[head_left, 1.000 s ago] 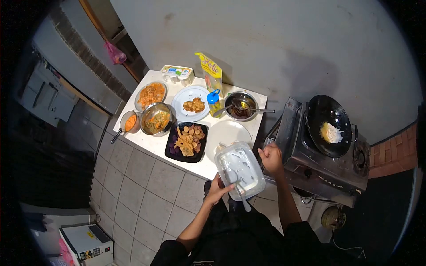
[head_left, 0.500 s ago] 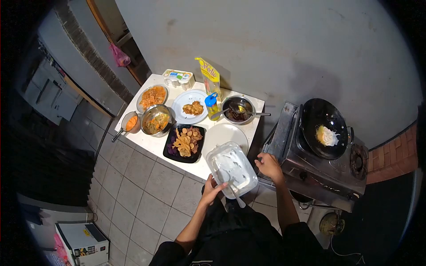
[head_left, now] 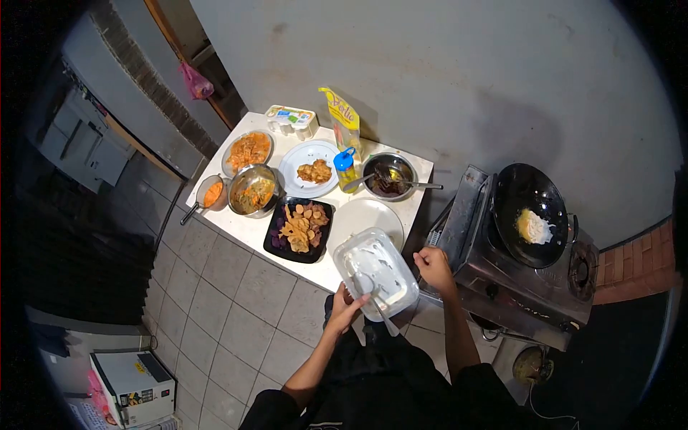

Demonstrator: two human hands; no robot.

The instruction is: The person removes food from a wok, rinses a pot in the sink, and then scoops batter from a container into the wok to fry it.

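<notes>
My left hand (head_left: pixel 347 309) grips the near left corner of a clear plastic container (head_left: pixel 387 269) with whitish residue inside. A metal spoon (head_left: pixel 385 315) rests in it, its handle sticking out over the near rim. Just right of the container is my right hand (head_left: pixel 433 268), its fingers curled together; whether anything small is in them is hidden. Beyond the container lies an empty round plate (head_left: pixel 373 215) on the white table (head_left: pixel 236 233). In a black wok (head_left: pixel 527 190) on the stove, something white and yellow (head_left: pixel 534 227) is lying.
The table holds a black bowl of fried pieces (head_left: pixel 301 229), metal bowls (head_left: pixel 390 177), a blue-lidded bottle (head_left: pixel 345 172), a yellow pouch (head_left: pixel 342 118), an egg carton (head_left: pixel 292 122) and several plates of food. The gas stove (head_left: pixel 502 287) stands at right.
The view has shifted slightly. My right hand's fingers look more tightly curled than before, while my left hand still holds the container.
</notes>
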